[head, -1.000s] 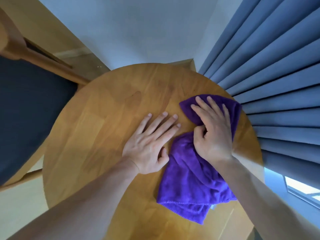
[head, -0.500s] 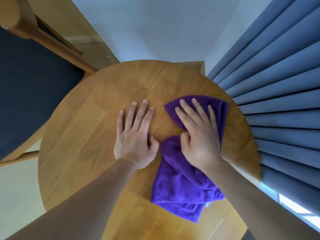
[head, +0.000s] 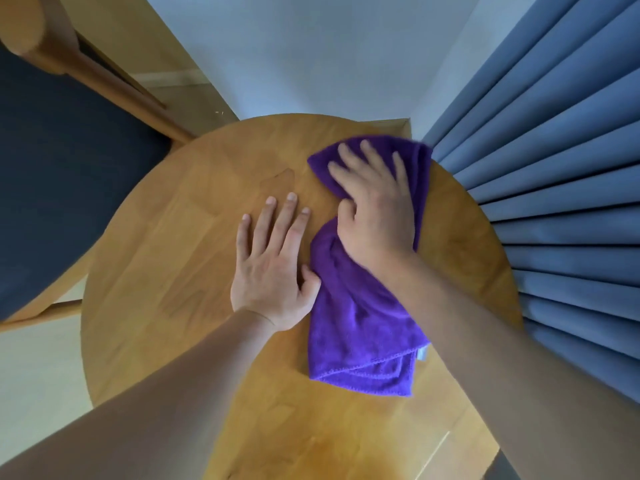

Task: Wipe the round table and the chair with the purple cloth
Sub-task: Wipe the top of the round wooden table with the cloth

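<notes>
On the round table (head: 180, 271) lies the purple cloth (head: 360, 323). It is soft and fuzzy, bunched up and folded over, with a stitched edge along its near side and a small pale tag (head: 421, 353) poking out at the right corner. The cloth stretches from the far right edge of the table back toward the person.

Pressing down on the far part of the cloth is the right hand (head: 375, 209). Its fingers are spread out flat on top, and the thumb is tucked in against a fold of cloth.

Just beside it, the left hand (head: 273, 268) lies flat on the bare wood with straight fingers, holding nothing. Its thumb touches the cloth's left edge.

The table top is light brown wood made of planks.

To the left stands the chair (head: 69, 161), with a dark seat and a wooden frame. To the right hangs a blue curtain (head: 554, 168) in long folds, right next to the table. A white wall (head: 311, 46) is behind.
</notes>
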